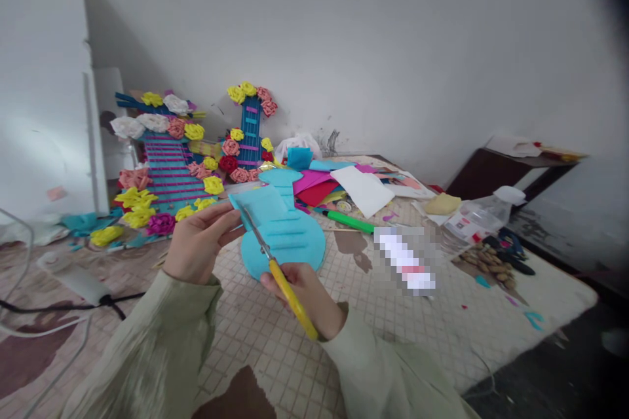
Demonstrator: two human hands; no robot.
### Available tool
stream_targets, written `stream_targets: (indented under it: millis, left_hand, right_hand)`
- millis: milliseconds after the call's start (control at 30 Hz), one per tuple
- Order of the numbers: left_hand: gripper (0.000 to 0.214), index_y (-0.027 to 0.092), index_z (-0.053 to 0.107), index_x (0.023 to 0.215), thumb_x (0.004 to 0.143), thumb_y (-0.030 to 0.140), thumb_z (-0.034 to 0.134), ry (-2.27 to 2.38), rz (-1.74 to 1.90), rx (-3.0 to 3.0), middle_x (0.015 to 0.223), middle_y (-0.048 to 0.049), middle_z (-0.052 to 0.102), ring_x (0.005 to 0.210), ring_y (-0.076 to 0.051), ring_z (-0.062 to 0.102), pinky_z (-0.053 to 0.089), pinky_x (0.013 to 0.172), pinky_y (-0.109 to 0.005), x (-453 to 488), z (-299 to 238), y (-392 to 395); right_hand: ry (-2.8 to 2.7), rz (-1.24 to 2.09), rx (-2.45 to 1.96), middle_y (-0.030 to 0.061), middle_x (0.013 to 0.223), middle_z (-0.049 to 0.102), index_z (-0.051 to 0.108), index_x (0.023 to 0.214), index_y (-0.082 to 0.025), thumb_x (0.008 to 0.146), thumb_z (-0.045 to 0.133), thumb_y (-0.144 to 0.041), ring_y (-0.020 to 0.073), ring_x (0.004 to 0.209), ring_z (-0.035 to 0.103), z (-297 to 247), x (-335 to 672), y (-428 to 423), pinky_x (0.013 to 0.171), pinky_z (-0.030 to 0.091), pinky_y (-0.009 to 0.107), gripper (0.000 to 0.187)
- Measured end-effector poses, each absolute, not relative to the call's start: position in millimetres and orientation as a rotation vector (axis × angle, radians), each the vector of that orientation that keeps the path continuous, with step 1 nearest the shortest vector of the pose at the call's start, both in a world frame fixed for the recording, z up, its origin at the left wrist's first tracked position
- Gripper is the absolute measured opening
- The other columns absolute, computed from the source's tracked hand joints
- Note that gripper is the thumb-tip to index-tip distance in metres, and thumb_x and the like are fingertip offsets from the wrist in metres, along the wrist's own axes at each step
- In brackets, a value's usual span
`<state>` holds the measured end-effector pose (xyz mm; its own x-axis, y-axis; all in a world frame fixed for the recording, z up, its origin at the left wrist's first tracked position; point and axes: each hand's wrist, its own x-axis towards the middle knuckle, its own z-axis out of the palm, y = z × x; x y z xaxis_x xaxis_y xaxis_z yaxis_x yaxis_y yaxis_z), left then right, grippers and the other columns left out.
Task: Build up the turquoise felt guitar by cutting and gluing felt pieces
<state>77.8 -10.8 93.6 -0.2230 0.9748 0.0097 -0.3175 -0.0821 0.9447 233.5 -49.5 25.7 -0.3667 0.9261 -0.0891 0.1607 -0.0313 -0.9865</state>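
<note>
My left hand [201,242] pinches the left edge of a light blue felt sheet [263,205], holding it up off the table. In my right hand [307,294] is a pair of scissors [289,294] with yellow handles, its blades lying against the sheet near my left fingertips. Behind and below the sheet lies a light blue guitar-shaped cutout [299,245] with several raised strips across its round body. The raised sheet covers part of that cutout.
Two flower-trimmed felt pieces [171,167] lean at the back left. Coloured sheets [363,190] are heaped behind the cutout. A green marker [350,220], a plastic bottle [474,219] and peanuts [486,264] lie to the right. A white glue gun [73,278] and cords are at left.
</note>
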Motion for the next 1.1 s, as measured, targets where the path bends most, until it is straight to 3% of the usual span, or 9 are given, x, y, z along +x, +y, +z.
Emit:
stream_targets:
  millis: [1100]
  left_hand:
    - [0.031,0.015,0.071,0.076,0.048,0.023,0.081,1.069,1.498,0.855,0.074,-0.0009,0.072,0.07,-0.013,0.066,0.054,0.067,-0.023,81.0,90.7,-13.3]
  right_hand:
    - [-1.599,1.439,-1.208,-0.0058,0.046,0.032,0.036,0.058,-0.019,0.077,0.049,-0.062,0.0056,0.043,0.03,31.4,235.2,-53.7,0.042,0.018,0.022,0.049]
